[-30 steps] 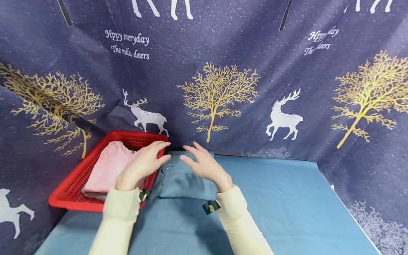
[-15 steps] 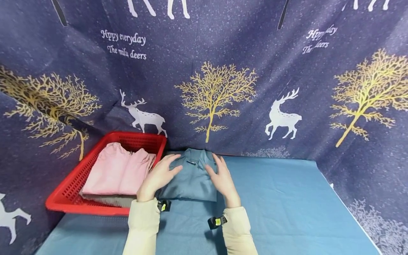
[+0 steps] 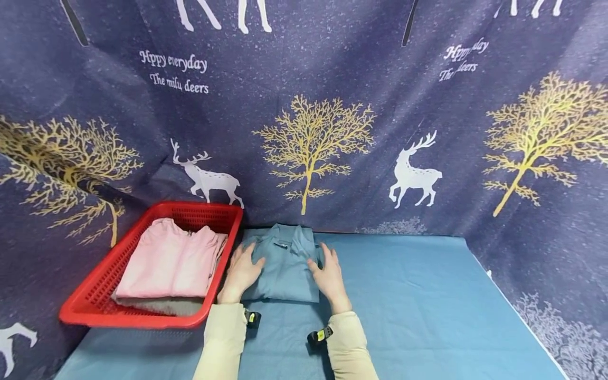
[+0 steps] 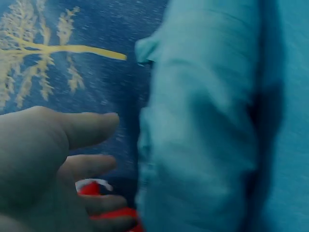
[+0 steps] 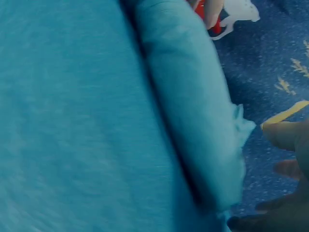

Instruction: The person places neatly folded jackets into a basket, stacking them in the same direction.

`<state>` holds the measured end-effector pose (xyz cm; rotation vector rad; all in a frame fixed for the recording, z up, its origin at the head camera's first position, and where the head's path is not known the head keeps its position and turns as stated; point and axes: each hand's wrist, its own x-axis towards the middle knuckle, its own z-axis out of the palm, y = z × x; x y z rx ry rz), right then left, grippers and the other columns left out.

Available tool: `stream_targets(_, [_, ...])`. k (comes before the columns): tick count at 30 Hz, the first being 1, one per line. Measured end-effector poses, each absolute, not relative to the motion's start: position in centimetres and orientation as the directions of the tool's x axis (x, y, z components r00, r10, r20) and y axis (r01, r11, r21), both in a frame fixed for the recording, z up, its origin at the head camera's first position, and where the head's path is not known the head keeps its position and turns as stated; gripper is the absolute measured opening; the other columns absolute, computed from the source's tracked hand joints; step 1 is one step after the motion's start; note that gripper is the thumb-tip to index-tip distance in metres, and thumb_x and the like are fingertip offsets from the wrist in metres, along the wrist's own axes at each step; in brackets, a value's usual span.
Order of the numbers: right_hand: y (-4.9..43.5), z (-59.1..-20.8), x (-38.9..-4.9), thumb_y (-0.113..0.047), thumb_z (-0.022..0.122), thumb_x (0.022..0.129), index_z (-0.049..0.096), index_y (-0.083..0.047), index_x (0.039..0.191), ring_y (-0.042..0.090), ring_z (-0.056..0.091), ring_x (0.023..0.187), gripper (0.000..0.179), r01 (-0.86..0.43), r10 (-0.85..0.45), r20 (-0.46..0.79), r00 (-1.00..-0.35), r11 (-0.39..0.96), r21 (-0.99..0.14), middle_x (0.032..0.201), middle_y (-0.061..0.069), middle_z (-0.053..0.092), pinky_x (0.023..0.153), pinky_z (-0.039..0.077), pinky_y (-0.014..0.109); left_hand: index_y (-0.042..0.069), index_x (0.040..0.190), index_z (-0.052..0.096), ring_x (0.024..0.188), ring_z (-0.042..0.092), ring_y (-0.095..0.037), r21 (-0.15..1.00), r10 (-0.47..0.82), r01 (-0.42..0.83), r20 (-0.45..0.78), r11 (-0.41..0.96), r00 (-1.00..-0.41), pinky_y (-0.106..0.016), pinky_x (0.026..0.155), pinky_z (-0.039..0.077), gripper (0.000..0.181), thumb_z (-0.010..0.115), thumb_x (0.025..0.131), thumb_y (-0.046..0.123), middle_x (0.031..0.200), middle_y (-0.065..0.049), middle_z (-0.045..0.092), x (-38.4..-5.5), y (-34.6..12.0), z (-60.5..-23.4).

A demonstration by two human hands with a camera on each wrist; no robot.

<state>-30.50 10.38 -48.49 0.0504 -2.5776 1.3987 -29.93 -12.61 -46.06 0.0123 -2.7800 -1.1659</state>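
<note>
A folded blue-grey collared garment (image 3: 287,272) lies on the blue cloth, its collar toward the back wall and a small dark label at the neck. My left hand (image 3: 241,273) is at its left side, fingers spread and pointing away from me. At the right side is my right hand (image 3: 329,277), thumb over the garment's edge and fingers extended. In the left wrist view the thumb and fingers (image 4: 91,129) reach toward the thick folded garment (image 4: 203,116). The right wrist view has the right hand (image 5: 292,179) beside the garment's other end.
Close on the left stands a red plastic basket (image 3: 76,311) holding a folded pink garment (image 3: 166,264) on top of a grey one (image 3: 163,305). A dark curtain (image 3: 351,68) with deer and trees hangs behind. Blue cloth (image 3: 404,301) extends to the right.
My left hand has moved from over the basket, rightward and down to the blue-grey garment's left side. The right hand has shifted right and lowered to its right side.
</note>
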Motion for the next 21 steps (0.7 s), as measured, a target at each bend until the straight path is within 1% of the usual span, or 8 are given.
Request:
stream_targets(3, [9.9, -49.2, -30.5, -0.020, 0.065, 0.094, 0.039, -0.001, 0.148, 0.054, 0.024, 0.137, 0.063, -0.112, 0.084, 0.188, -0.979, 0.550, -0.827, 0.148, 0.039, 0.026, 0.107, 0.026, 0.063, 0.000, 0.151, 0.032, 0.139, 0.015, -0.054, 0.720, -0.087, -0.024, 0.051, 0.693, -0.995, -0.066, 0.108, 0.020, 0.065, 0.058, 0.096, 0.024, 0.153, -0.037, 0.013, -30.1, -13.2, -47.2])
stream_targets(6, [9.3, -49.5, -30.4, -0.018, 0.067, 0.091, 0.040, 0.002, 0.146, 0.052, 0.028, 0.135, 0.065, -0.110, 0.096, 0.190, -0.977, 0.532, -0.839, 0.146, 0.038, 0.031, 0.107, 0.027, 0.060, -0.001, 0.153, 0.026, 0.138, 0.012, -0.057, 0.724, -0.101, -0.061, 0.012, 0.687, -0.995, -0.064, 0.110, 0.016, 0.069, 0.057, 0.097, 0.024, 0.152, -0.040, 0.009, -30.1, -13.6, -48.0])
stream_targets(8, [8.9, -49.7, -30.4, -0.016, 0.068, 0.090, 0.040, 0.004, 0.145, 0.050, 0.033, 0.134, 0.065, -0.118, 0.104, 0.199, -0.974, 0.515, -0.849, 0.144, 0.036, 0.036, 0.108, 0.029, 0.057, -0.003, 0.153, 0.025, 0.137, 0.014, -0.058, 0.715, -0.096, -0.063, 0.005, 0.697, -0.995, -0.062, 0.111, 0.016, 0.069, 0.056, 0.097, 0.024, 0.150, -0.042, 0.014, -30.2, -13.8, -48.4])
stream_targets(10, [8.5, -49.7, -30.4, -0.014, 0.069, 0.088, 0.041, 0.005, 0.144, 0.048, 0.037, 0.132, 0.065, -0.123, 0.112, 0.202, -0.973, 0.490, -0.863, 0.142, 0.033, 0.040, 0.108, 0.030, 0.055, -0.005, 0.151, 0.026, 0.136, 0.018, -0.057, 0.706, -0.086, -0.054, 0.010, 0.706, -0.996, -0.062, 0.111, 0.017, 0.068, 0.056, 0.097, 0.023, 0.147, -0.042, 0.021, -30.2, -13.8, -48.5])
stream_targets(13, [8.2, -49.7, -30.3, -0.011, 0.070, 0.087, 0.043, 0.005, 0.143, 0.044, 0.039, 0.133, 0.065, -0.106, 0.132, 0.188, -0.973, 0.467, -0.878, 0.142, 0.029, 0.044, 0.109, 0.031, 0.051, -0.009, 0.147, 0.033, 0.133, 0.031, -0.054, 0.686, -0.073, -0.011, 0.062, 0.728, -0.995, -0.059, 0.109, 0.025, 0.064, 0.059, 0.095, 0.019, 0.142, -0.039, 0.036, -30.3, -13.8, -48.6])
stream_targets(15, [8.2, -49.7, -30.3, -0.009, 0.071, 0.086, 0.044, 0.004, 0.143, 0.043, 0.039, 0.133, 0.064, -0.083, 0.153, 0.165, -0.974, 0.438, -0.895, 0.142, 0.027, 0.045, 0.108, 0.032, 0.051, -0.009, 0.144, 0.038, 0.130, 0.037, -0.052, 0.692, -0.075, 0.010, 0.093, 0.721, -0.993, -0.057, 0.107, 0.029, 0.062, 0.062, 0.093, 0.016, 0.139, -0.037, 0.042, -30.4, -13.7, -48.5])
stream_targets(17, [8.3, -49.6, -30.3, -0.005, 0.070, 0.086, 0.046, 0.003, 0.142, 0.043, 0.039, 0.133, 0.062, -0.056, 0.162, 0.123, -0.979, 0.365, -0.929, 0.142, 0.027, 0.045, 0.108, 0.032, 0.051, -0.009, 0.141, 0.044, 0.126, 0.042, -0.051, 0.706, -0.076, 0.032, 0.122, 0.708, -0.990, -0.056, 0.105, 0.034, 0.058, 0.064, 0.090, 0.011, 0.136, -0.035, 0.047, -30.4, -13.8, -48.4])
stream_targets(21, [8.8, -49.4, -30.2, 0.000, 0.065, 0.087, 0.050, -0.001, 0.141, 0.043, 0.033, 0.136, 0.056, 0.015, 0.115, 0.002, -0.993, 0.148, -0.989, 0.147, 0.027, 0.039, 0.107, 0.032, 0.054, -0.004, 0.138, 0.052, 0.127, 0.043, -0.047, 0.758, -0.083, 0.036, 0.118, 0.651, -0.990, -0.055, 0.105, 0.035, 0.053, 0.066, 0.087, 0.004, 0.136, -0.030, 0.050, -30.3, -14.0, -48.5])
